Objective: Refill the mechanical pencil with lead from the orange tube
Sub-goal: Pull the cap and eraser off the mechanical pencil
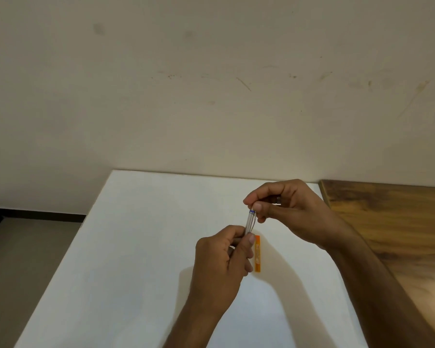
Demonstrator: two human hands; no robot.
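Observation:
My left hand (227, 257) grips the lower part of a clear mechanical pencil (250, 222), holding it upright above the white table (141, 247). A blue ring marks the pencil's top end. My right hand (284, 207) pinches that top end between thumb and forefinger; what sits under the fingertips is hidden. The orange lead tube (257, 254) lies flat on the table just right of my left hand, partly covered by its fingers.
A cream wall (211, 84) rises behind the table. To the right a wooden surface (397, 227) adjoins the table. Left of the table lies grey floor (23, 272) with a dark skirting strip.

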